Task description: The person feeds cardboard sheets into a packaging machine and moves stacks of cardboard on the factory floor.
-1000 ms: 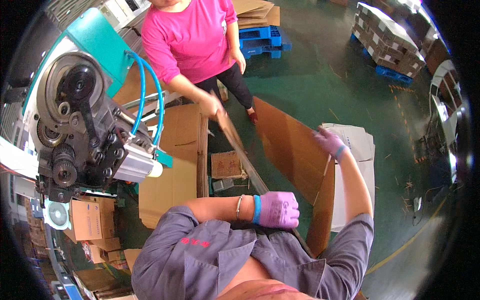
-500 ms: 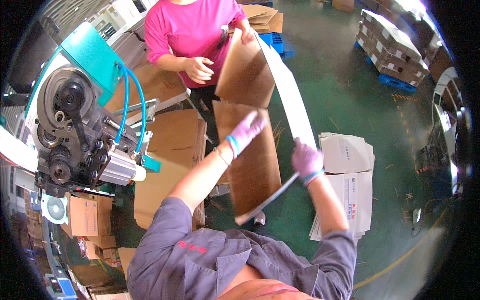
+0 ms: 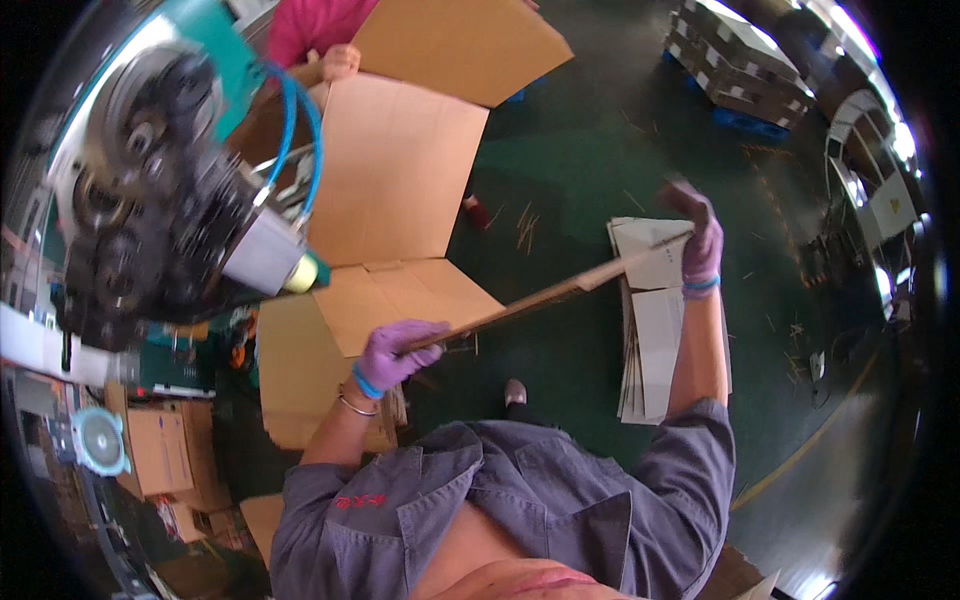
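In my left hand (image 3: 403, 357), gloved in purple, is the near-left end of a brown cardboard sheet (image 3: 545, 297), with the thumb below and fingers above. The sheet shows nearly edge-on and slants up to the right. At its far-right end is my right hand (image 3: 702, 245), also purple-gloved; it touches the sheet, but its raised fingers are smeared by motion. Beyond my left hand stand large folded-open cardboard panels (image 3: 395, 175), creased near the bottom. Whether my sheet joins them I cannot tell. Another person's hand (image 3: 341, 62) rests at the panels' top-left edge.
A machine (image 3: 150, 190) with blue hoses stands close on the left. Flat brown cardboard (image 3: 290, 365) is stacked beside it. Flat white cartons (image 3: 660, 350) lie on the green floor at right. Wrapped cartons (image 3: 740, 60) sit on a blue pallet at the far right.
The cardboard has swung open, its panels now spread toward the left. My left hand has come down and left onto the sheet's end; my right hand has moved up and right.
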